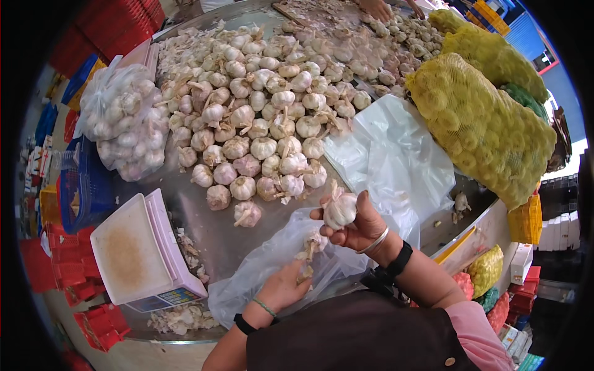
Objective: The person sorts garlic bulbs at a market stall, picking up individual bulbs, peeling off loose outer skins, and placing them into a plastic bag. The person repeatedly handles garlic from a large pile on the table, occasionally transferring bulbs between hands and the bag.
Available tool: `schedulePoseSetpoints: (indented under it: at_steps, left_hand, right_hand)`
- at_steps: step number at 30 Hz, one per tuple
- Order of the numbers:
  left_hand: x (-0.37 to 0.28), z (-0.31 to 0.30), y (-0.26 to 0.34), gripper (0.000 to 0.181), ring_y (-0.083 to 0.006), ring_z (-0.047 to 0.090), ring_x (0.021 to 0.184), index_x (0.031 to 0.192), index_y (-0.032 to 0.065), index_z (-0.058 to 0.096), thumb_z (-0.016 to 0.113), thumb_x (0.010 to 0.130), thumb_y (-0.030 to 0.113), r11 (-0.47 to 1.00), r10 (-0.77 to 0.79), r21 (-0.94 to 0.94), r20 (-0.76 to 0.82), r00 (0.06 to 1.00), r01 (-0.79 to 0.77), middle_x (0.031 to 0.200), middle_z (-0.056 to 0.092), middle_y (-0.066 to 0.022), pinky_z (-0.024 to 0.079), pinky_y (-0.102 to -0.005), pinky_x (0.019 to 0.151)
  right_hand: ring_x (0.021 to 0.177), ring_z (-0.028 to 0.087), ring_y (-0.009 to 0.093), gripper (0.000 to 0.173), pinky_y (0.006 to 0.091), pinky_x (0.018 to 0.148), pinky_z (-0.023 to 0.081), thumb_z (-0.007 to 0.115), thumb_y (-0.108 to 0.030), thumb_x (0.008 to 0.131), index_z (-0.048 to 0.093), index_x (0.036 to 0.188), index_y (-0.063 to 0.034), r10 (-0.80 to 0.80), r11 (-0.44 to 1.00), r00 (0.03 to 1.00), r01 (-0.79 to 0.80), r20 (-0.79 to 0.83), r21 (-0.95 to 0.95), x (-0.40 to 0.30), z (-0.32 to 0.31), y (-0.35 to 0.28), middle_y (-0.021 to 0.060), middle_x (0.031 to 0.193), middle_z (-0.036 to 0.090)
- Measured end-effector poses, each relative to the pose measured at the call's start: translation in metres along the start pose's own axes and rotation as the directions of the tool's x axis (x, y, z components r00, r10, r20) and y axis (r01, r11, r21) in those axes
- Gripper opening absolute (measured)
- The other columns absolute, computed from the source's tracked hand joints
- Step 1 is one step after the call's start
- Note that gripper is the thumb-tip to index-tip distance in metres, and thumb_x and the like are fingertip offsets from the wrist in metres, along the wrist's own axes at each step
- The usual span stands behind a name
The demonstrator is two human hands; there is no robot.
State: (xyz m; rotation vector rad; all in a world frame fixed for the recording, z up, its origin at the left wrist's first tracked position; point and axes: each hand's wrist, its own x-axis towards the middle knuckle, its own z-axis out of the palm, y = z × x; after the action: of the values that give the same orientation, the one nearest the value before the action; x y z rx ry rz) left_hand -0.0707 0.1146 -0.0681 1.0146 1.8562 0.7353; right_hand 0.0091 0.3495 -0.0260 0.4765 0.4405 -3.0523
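Observation:
My right hand point(362, 225) holds a whole garlic bulb point(340, 211) in its fingers, stem upward, over a clear plastic bag. My left hand point(284, 286) is lower, over the bag point(250, 273) lying on the metal table. A small yellowish piece point(305, 273) shows at its thumb and fingertips; whether it is gripped is unclear. Just above that hand lies another garlic bulb point(315, 242) on the bag. A large heap of garlic bulbs point(263, 147) spreads across the table beyond both hands. More flat plastic bags point(394, 148) lie right of the heap.
At left are a tied bag of garlic point(130, 120), a blue basket point(86, 185) and a pink-sided scale point(127, 250), with loose skins point(181, 319) beside it. Yellow mesh sacks point(482, 125) lie at right. Another person's hand point(378, 9) reaches in at the far edge.

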Motion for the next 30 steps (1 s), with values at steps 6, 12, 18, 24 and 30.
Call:
schedulePoseSetpoints:
  at_steps: [6,12,18,24,30]
  left_hand:
    - [0.004,-0.014,0.005,0.068,-0.0445,0.056,0.104,0.140,0.0075,0.033,0.062,0.080,0.023,0.984,0.064,0.178,-0.284,0.957,-0.012,0.139,0.040,-0.0223,0.049,-0.0465,0.086]
    - [0.010,-0.020,-0.026,0.057,-0.0416,0.055,0.108,0.133,0.0050,0.044,0.062,0.079,0.016,0.974,0.134,0.221,-0.378,0.916,-0.052,0.136,0.043,-0.0238,0.048,-0.0446,0.088]
    - [0.024,-0.036,-0.070,0.050,-0.0406,0.052,0.109,0.130,0.0019,0.048,0.058,0.083,0.014,0.943,0.031,0.301,-0.505,0.862,0.142,0.123,0.052,-0.0251,0.045,-0.0443,0.089]
    - [0.017,-0.079,-0.036,0.058,-0.0385,0.056,0.104,0.135,0.0033,0.042,0.062,0.081,0.015,0.953,-0.014,0.241,-0.569,0.822,0.183,0.115,0.057,-0.0235,0.045,-0.0423,0.090]
    - [0.013,-0.063,-0.021,0.040,-0.0410,0.059,0.091,0.115,0.0003,0.055,0.061,0.081,0.020,0.951,-0.030,0.286,-0.284,0.958,0.114,0.102,0.060,-0.0247,0.047,-0.0487,0.078]
  right_hand:
    - [0.071,0.056,0.019,0.056,0.0233,0.046,0.039,0.067,-0.052,0.080,0.055,0.110,-0.0059,0.104,0.981,0.986,-0.081,0.129,-0.174,0.004,0.008,0.016,0.0139,0.095,0.058]
    - [0.085,0.062,0.025,0.046,0.0365,0.078,0.050,0.077,-0.034,0.073,0.058,0.102,-0.0028,-0.005,-0.108,0.994,0.111,0.112,-0.988,0.000,-0.019,0.027,0.0111,0.091,0.061]
    - [0.093,0.064,0.031,0.052,0.0399,0.082,0.050,0.072,-0.035,0.068,0.064,0.110,-0.0074,0.493,-0.553,0.820,0.037,-0.291,-0.832,-0.035,-0.059,0.038,0.0152,0.101,0.067]
    - [0.093,0.065,0.031,0.052,0.0389,0.081,0.050,0.071,-0.036,0.066,0.067,0.109,-0.0069,0.554,-0.658,0.498,-0.230,-0.668,-0.717,-0.052,-0.056,0.001,0.0153,0.097,0.069]
    - [0.098,0.063,0.032,0.053,0.0401,0.084,0.049,0.071,-0.035,0.069,0.063,0.114,-0.0076,0.527,-0.625,0.766,0.055,-0.368,-0.779,-0.050,-0.050,0.005,0.0157,0.103,0.067]
